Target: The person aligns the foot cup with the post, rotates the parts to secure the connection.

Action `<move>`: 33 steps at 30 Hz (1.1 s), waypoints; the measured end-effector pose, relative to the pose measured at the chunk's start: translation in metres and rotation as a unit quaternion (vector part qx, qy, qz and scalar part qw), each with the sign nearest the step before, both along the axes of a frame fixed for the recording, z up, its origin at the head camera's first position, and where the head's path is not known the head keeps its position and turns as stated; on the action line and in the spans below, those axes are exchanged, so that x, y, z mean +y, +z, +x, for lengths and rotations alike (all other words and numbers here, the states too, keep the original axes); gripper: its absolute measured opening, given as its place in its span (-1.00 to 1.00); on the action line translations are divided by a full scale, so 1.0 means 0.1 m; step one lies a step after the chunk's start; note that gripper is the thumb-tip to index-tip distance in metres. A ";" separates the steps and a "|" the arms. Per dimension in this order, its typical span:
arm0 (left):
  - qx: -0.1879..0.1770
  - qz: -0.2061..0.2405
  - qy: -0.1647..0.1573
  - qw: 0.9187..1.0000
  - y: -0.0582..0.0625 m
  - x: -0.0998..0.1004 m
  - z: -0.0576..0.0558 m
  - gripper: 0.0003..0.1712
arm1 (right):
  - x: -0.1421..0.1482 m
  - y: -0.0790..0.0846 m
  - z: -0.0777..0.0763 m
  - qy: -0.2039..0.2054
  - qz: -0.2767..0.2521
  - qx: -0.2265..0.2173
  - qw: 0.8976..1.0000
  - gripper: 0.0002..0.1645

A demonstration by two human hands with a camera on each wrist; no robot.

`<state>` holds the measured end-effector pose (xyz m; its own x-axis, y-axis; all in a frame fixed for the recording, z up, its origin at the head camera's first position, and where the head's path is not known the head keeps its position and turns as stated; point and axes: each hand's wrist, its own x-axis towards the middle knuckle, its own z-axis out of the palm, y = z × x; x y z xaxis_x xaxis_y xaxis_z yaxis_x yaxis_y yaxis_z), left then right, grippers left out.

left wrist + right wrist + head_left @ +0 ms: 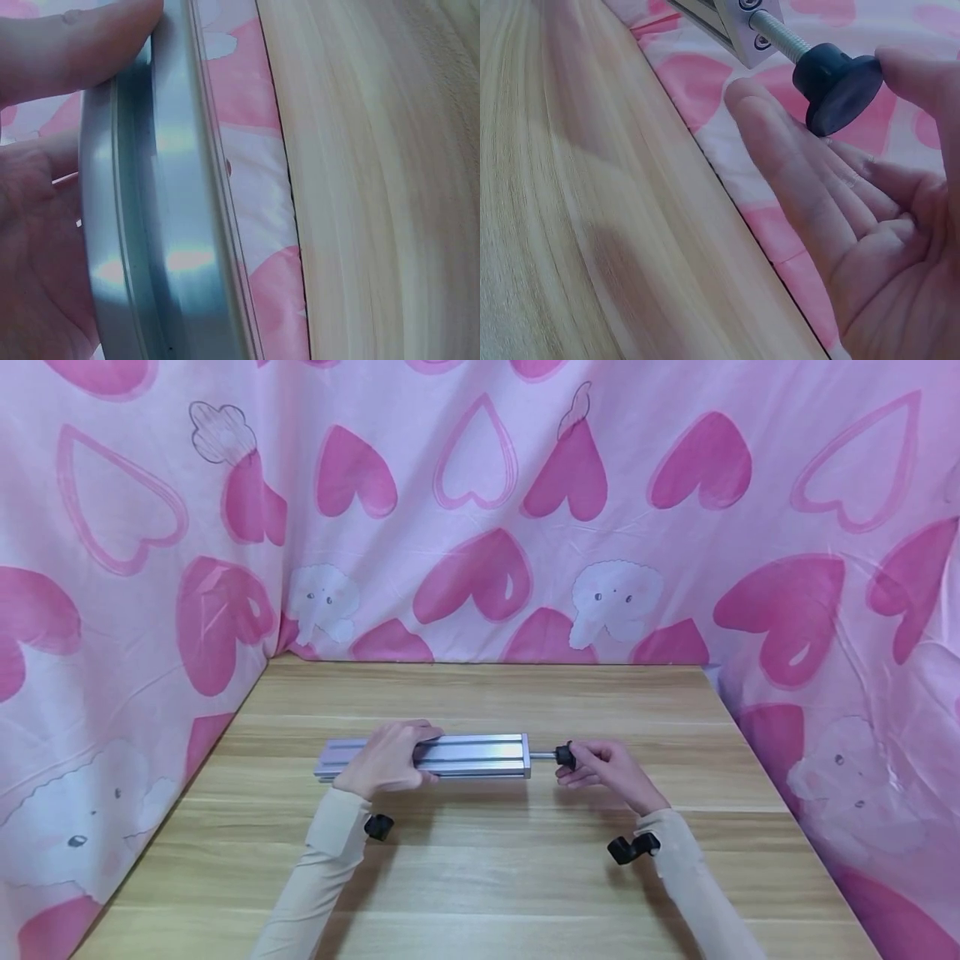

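Observation:
A silver aluminium profile (480, 755) with grooves along its length is held level above the wooden table. My left hand (386, 760) grips it left of its middle, thumb on the near side and fingers over the far side. In the left wrist view the thumb presses the edge of the grooved profile (187, 187). From the right end plate (744, 34) sticks out a threaded rod (780, 36), bearing a black levelling foot (847, 94). My right hand (611, 768) has its thumb on the foot's rim and its fingers along the underside.
The wooden table (465, 877) spreads below the hands. Pink heart-patterned curtains (480, 510) stand behind it and along both sides. Black wrist mounts (378, 827) are strapped at the sleeves (690, 868).

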<state>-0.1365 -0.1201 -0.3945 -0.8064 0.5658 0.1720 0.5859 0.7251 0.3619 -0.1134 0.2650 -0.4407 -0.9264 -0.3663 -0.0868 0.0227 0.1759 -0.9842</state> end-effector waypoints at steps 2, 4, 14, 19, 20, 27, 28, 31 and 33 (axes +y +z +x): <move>-0.001 0.006 0.001 1.000 0.01 0.00 0.00 -0.25 | 0.01 0.00 0.01 -0.001 0.001 0.007 1.000 -0.37; -0.001 0.009 0.003 1.000 0.01 -0.01 -0.01 -0.25 | 0.02 0.01 0.03 -0.007 0.005 0.032 0.999 -0.39; 0.000 0.009 0.002 1.000 -0.02 -0.03 -0.02 -0.26 | 0.04 0.05 0.06 0.005 -0.026 0.147 0.989 -0.28; 0.002 0.007 0.001 1.000 -0.04 -0.03 -0.01 -0.25 | 0.04 0.06 0.05 -0.006 -0.017 0.128 0.992 -0.33; 0.001 0.008 0.002 1.000 -0.04 -0.03 -0.01 -0.25 | 0.04 0.05 0.05 -0.012 -0.012 0.122 0.992 -0.34; -0.007 0.009 0.002 1.000 -0.02 -0.04 0.01 -0.24 | 0.00 0.02 0.00 -0.028 0.007 0.052 0.998 -0.50; -0.005 0.010 0.002 1.000 -0.02 -0.03 0.01 -0.24 | 0.00 0.01 0.00 -0.024 0.007 0.049 0.998 -0.48; -0.001 0.009 0.002 1.000 -0.01 -0.03 0.01 -0.25 | -0.02 0.01 0.01 -0.022 0.008 0.051 0.998 -0.46; 0.002 0.006 0.002 1.000 -0.01 -0.01 0.00 -0.26 | 0.00 0.01 0.03 -0.024 0.013 0.066 0.997 -0.50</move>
<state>-0.1366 -0.1212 -0.3950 -0.8078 0.5606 0.1823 0.5847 0.7225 0.3690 -0.1105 0.2649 -0.4399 -0.9470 -0.3199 0.0281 -0.0975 0.2029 -0.9743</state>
